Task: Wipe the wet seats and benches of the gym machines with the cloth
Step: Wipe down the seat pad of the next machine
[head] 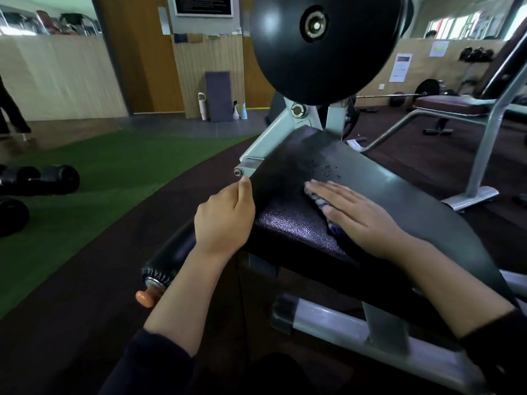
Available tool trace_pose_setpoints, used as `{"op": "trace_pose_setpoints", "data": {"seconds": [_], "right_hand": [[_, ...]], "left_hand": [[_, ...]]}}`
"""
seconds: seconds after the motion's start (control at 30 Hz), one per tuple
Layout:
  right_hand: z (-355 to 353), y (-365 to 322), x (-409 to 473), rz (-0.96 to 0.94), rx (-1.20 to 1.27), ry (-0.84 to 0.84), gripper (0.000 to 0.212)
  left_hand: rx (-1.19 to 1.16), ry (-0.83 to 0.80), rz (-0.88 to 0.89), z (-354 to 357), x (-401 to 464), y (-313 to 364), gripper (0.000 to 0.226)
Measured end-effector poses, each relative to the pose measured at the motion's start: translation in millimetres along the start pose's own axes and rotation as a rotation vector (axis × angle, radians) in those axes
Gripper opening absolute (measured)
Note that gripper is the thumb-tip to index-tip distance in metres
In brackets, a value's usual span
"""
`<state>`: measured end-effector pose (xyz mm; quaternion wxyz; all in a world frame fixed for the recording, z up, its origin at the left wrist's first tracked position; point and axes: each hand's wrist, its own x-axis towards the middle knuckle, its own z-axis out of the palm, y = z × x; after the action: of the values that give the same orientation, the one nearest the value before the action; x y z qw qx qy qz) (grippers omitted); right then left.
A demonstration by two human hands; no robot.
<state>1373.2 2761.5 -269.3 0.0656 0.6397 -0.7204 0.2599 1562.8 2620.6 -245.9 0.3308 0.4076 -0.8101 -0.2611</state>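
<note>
Wiping was under way on the black padded bench [370, 178] of the machine when I logged this frame. The right hand [353, 209] lay flat, fingers straight, pressing the cloth [322, 205] onto the pad near its middle; only a blue-and-white edge of the cloth showed from under the palm and fingers. The left hand [225, 218] gripped the pad's left edge, fingers curled round the side and thumb up along the rim, apparently to steady it.

Progress, as I judged it: partial. A cluster of water droplets [328, 169] sat just beyond the right fingertips, toward the far end of the pad, so that patch was not yet wiped. The pad's near end looked dull and textured, with no drops that I could make out, though glare made dryness hard to confirm. The right stretch of the pad showed a broad sheen; wet or merely reflective, I could not tell.

Left to do: the droplet patch ahead, then other seats. A brown-padded bench [450, 105] stood well apart at the right rear; its state was unreadable.
</note>
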Motion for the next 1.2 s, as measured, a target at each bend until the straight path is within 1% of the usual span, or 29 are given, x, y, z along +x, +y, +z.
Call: {"op": "trace_pose_setpoints", "data": {"seconds": [0.03,0.1,0.13,0.2,0.33,0.4,0.47,0.53,0.63,0.7,0.8,0.87,0.93,1.03,1.1,1.2], "right_hand": [[2,-3,14,0.031,0.002,0.02,0.047],[9,-19,45,0.028,-0.021,0.071,0.049],[12,-31,58,0.013,-0.042,0.062,0.052],[19,-51,71,-0.006,-0.077,-0.018,0.055],[17,-63,42,-0.18,-0.099,-0.035,0.047],[9,-51,25,-0.283,-0.116,-0.102,0.047],[0,-31,17,-0.334,-0.092,-0.158,0.047],[-5,-9,19,-0.324,-0.038,-0.151,0.047],[-8,13,29,-0.223,0.061,-0.076,0.046],[-6,17,39,-0.183,0.094,-0.05,0.044],[2,18,52,-0.187,0.071,-0.004,0.045],[7,19,55,-0.217,-0.047,0.048,0.05],[9,23,55,-0.242,-0.077,0.022,0.054],[8,25,55,-0.26,0.03,-0.057,0.056],[8,24,56,-0.282,0.022,-0.057,0.055],[8,21,58,-0.26,0.041,-0.041,0.057]], "left_hand": [[0.001,0.004,0.012,0,0,0,0.05],[-0.013,0.015,0.017,0,-2,2,0.051],[-0.027,0.021,0.014,-1,-2,2,0.052],[-0.047,0.031,0.0,0,-2,5,0.056],[-0.049,0.023,-0.03,0,-2,3,0.062],[-0.055,0.012,-0.022,-1,-1,1,0.058],[-0.01,0.003,-0.01,1,1,1,0.053],[0.054,0.004,-0.005,2,1,2,0.052],[0.131,-0.01,-0.026,0,1,9,0.047],[0.201,-0.054,-0.035,-3,3,15,0.042],[0.252,-0.137,-0.119,-4,11,22,0.046],[0.286,-0.162,-0.161,-2,14,29,0.048],[0.355,-0.163,-0.181,3,15,39,0.049],[0.412,-0.134,-0.2,7,15,49,0.047],[0.43,-0.128,-0.208,8,15,51,0.047],[0.451,-0.105,-0.218,9,12,52,0.048]]}}
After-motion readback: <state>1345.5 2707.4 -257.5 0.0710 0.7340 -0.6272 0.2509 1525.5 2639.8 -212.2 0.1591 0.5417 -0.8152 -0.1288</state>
